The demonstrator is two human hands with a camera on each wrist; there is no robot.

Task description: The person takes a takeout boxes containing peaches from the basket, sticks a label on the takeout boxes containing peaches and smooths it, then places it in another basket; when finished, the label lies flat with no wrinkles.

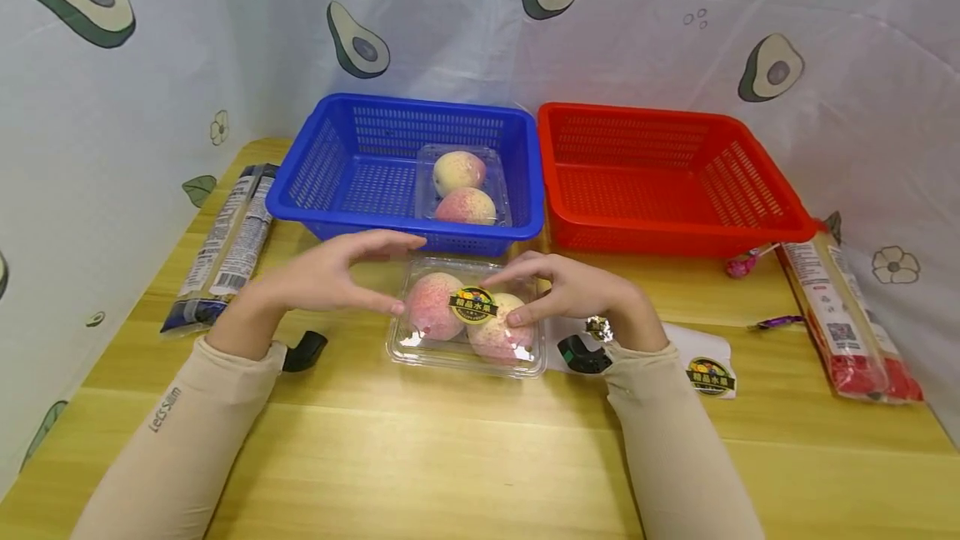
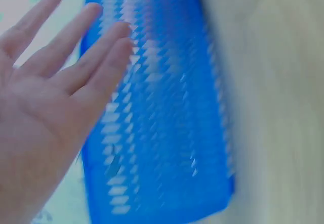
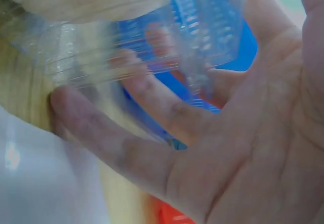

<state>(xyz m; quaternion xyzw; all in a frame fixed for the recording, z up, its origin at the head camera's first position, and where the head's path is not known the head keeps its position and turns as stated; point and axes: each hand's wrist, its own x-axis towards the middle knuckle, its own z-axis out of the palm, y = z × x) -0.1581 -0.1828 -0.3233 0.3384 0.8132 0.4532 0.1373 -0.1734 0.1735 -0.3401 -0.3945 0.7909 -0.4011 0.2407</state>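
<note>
Wooden table [image 1: 435,457]; blue basket [image 1: 360,222], red basket [image 1: 675,237] beyond peach box [image 1: 450,361]; hands [image 1: 322,277] [image 1: 577,288] spread, right touching box

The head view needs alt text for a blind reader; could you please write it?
A person's right hand touches a clear, labelled plastic box of two peaches on a wooden table, with the left hand beside it. Behind stand a blue basket holding a similar box of peaches, and a red basket.

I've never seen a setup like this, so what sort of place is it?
Probably an indoor corner arranged for tabletop work: there's a wooden table, an avocado-print backdrop behind it, and a blue basket beside a red basket.
</note>
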